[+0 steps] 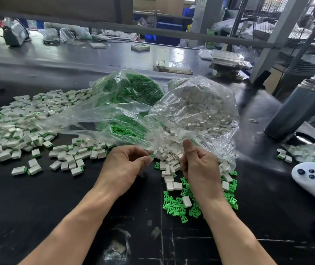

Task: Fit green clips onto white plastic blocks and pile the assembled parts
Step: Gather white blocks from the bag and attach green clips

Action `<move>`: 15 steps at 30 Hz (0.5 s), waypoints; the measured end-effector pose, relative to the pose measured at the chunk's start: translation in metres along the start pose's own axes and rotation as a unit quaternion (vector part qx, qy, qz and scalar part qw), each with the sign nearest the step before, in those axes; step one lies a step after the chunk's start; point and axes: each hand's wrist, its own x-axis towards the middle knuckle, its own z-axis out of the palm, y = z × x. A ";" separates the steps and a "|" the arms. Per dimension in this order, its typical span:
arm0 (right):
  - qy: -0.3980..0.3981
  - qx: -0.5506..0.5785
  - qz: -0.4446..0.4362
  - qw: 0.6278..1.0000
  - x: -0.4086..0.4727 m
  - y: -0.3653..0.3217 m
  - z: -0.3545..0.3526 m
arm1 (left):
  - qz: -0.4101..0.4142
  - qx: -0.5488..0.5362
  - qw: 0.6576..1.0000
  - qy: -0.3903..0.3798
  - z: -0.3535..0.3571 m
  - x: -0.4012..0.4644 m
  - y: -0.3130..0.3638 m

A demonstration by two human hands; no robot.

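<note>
Head view: left hand (123, 165) has curled fingers (143, 159) pinching the clear bag's edge; right hand (200, 167) is curled, thumb up, but what it holds I cannot tell. Just beyond, the bag of white blocks (196, 109) spills onto the black counter (38, 207). Loose green clips (173, 205) lie near right. Far behind sits the bag of green clips (129, 90). Assembled parts (15, 127) pile at left.

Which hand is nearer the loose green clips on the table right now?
Right. The right hand sits directly over the loose green clips; the left hand is off to their left.
</note>
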 end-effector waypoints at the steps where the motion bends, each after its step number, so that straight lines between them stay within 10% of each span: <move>1: 0.000 0.006 0.001 1.000 -0.001 0.000 0.000 | -0.004 0.040 0.999 0.002 -0.001 0.000 0.000; 5: -0.002 0.009 -0.003 1.000 0.000 -0.001 0.000 | -0.017 0.103 0.994 0.045 -0.009 0.003 0.000; 8: -0.006 0.000 -0.008 1.000 0.001 -0.001 0.000 | -0.052 -0.090 0.985 0.140 -0.014 0.008 0.000; 15: -0.009 -0.019 -0.013 1.000 -0.001 0.000 0.000 | -0.133 -0.583 0.776 0.202 -0.019 0.007 0.011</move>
